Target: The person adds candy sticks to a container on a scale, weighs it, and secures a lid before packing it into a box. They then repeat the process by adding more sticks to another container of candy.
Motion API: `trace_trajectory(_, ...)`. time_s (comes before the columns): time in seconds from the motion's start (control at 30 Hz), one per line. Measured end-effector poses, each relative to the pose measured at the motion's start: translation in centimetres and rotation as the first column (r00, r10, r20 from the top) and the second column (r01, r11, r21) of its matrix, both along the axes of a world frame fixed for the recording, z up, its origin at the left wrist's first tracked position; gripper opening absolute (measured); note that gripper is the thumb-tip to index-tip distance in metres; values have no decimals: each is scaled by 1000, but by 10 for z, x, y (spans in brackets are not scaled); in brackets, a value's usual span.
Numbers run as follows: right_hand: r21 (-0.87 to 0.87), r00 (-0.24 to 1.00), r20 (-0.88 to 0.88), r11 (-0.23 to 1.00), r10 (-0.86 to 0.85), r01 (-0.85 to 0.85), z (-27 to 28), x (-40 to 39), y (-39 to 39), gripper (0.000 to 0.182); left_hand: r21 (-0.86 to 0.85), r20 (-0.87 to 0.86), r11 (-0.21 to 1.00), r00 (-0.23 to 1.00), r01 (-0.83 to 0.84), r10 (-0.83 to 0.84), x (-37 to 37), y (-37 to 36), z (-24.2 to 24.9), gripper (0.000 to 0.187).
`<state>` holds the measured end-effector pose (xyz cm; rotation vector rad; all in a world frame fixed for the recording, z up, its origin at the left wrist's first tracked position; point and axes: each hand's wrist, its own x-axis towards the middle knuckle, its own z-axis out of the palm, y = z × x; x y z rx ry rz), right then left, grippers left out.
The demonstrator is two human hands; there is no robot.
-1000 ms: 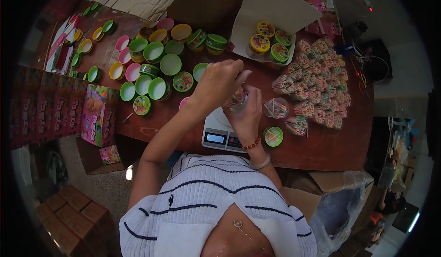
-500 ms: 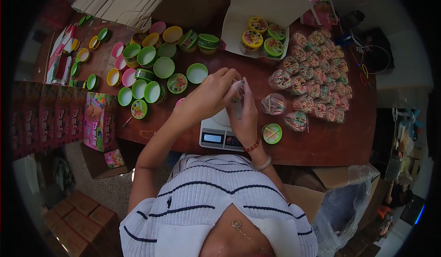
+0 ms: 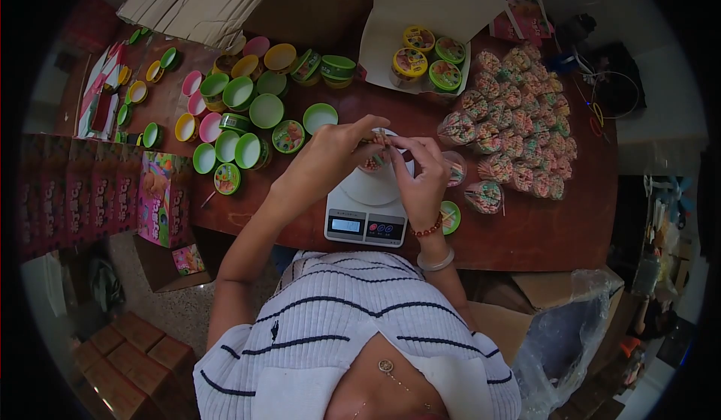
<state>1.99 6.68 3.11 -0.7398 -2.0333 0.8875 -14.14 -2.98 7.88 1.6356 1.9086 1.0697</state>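
My left hand [image 3: 339, 151] and my right hand [image 3: 422, 174] meet above the white kitchen scale [image 3: 364, 208]. The fingers of both are closed in a pinch around something small that I cannot make out. Just below the fingertips, a clear container of coloured sticks [image 3: 371, 165] shows in part, over the scale's platform; whether it rests there is hidden. The scale's display is lit. Beside my right wrist lies a green lid [image 3: 450, 217] with pale sticks in it. A clear cup of sticks [image 3: 455, 168] stands partly behind my right hand.
Many bundles of coloured sticks [image 3: 518, 120] crowd the table's right side, one cup [image 3: 484, 197] nearer me. Green, pink and yellow tubs [image 3: 240, 93] cluster at the left. An open white carton [image 3: 432, 15] holds several lidded tubs. Pink printed boxes [image 3: 161, 195] line the left edge.
Both hands have turned and lowered slightly, the right one moving to the right, partly over the green lid. More of the scale and a container of sticks have come into sight.
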Motion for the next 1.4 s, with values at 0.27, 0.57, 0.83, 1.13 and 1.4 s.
trace_trajectory(0.27, -84, 992, 72, 991, 108, -102, 22, -7, 5, 17, 110, -65, 994, 998, 17, -10, -9, 0, -17, 29)
trace_trajectory(0.57, -189, 989, -142, 980, 37, -64, 6, -8, 17, 10, 84, 54, 987, 989, -139, 134, -29, -17, 5, 17)
trace_trajectory(0.83, -71, 973, 166, 986, 162, -152, 21, -19, 17, 16, 135, -27, 979, 988, -150, 155, -21, -26, 21, 15)
trace_trajectory(1.13, -71, 963, 185, 980, 198, -188, 15, -13, 19, 21, -15, -378, 1000, 926, -16, 9, -11, -14, 42, 18)
trace_trajectory(1.4, -189, 988, 96, 976, 124, -104, 9, 8, 15, 22, -94, -428, 995, 903, -14, -28, -4, -12, 45, 15)
